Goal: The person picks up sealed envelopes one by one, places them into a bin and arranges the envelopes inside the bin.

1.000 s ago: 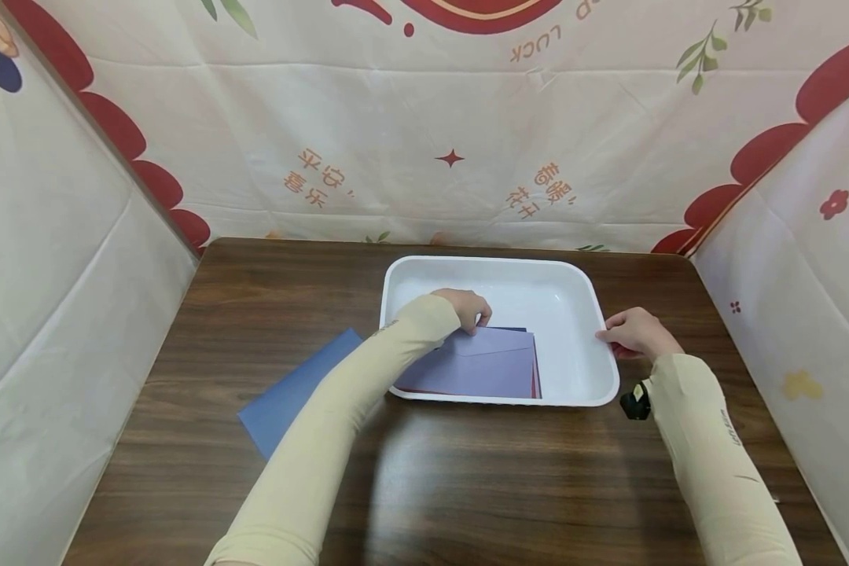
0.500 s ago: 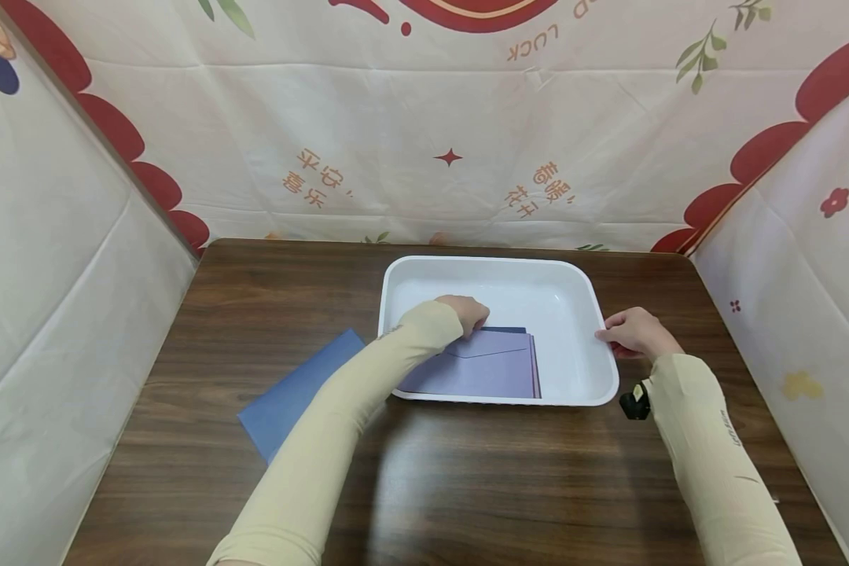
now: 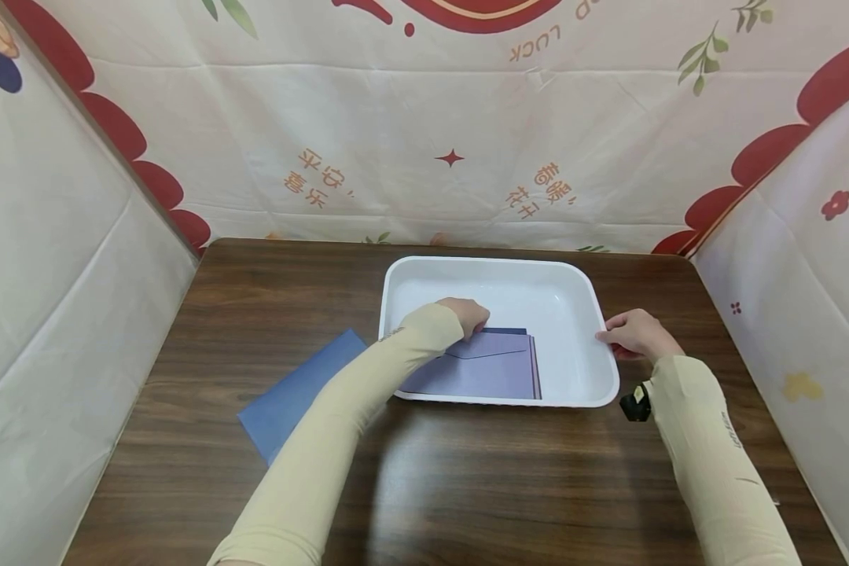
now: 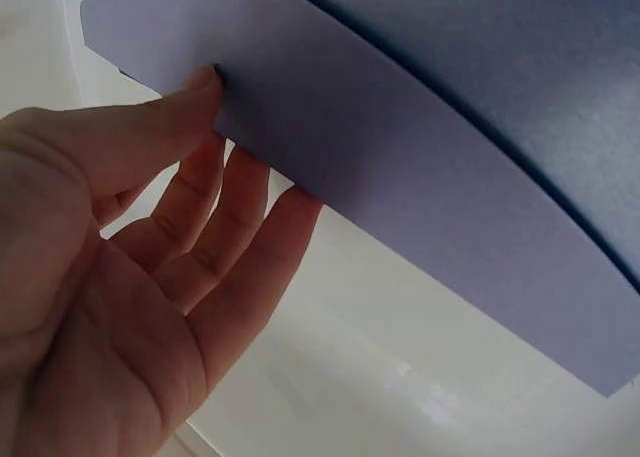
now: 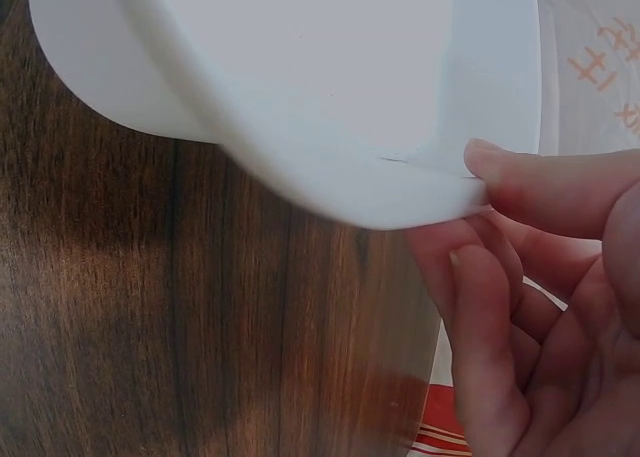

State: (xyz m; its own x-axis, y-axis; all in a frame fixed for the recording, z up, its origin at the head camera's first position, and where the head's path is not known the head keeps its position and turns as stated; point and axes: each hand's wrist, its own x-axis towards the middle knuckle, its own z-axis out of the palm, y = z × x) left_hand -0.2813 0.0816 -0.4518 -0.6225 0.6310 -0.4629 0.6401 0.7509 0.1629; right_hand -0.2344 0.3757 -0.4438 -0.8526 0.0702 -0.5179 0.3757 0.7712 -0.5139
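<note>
In the head view a white tray (image 3: 552,314) holds a stack of envelopes in its near left part, a lavender envelope (image 3: 491,373) on top. A dark blue edge (image 3: 505,331) peeks out behind it. My left hand (image 3: 467,314) grips the lavender envelope's far edge. The left wrist view has the thumb (image 4: 195,102) over the lavender flap (image 4: 330,167) and the other fingers at and under the edge. My right hand (image 3: 637,332) pinches the tray's right rim between thumb and fingers, as the right wrist view shows at the white rim (image 5: 350,202).
A blue envelope (image 3: 290,393) lies slanted on the brown wooden table (image 3: 481,487), left of the tray and partly under the left sleeve (image 3: 339,417). Printed white cloth (image 3: 396,157) rises behind the table and on both sides.
My left hand has shifted slightly toward the near side, and the lavender envelope with it. Its front edge now covers the red strip that showed there. The right hand keeps its place on the rim.
</note>
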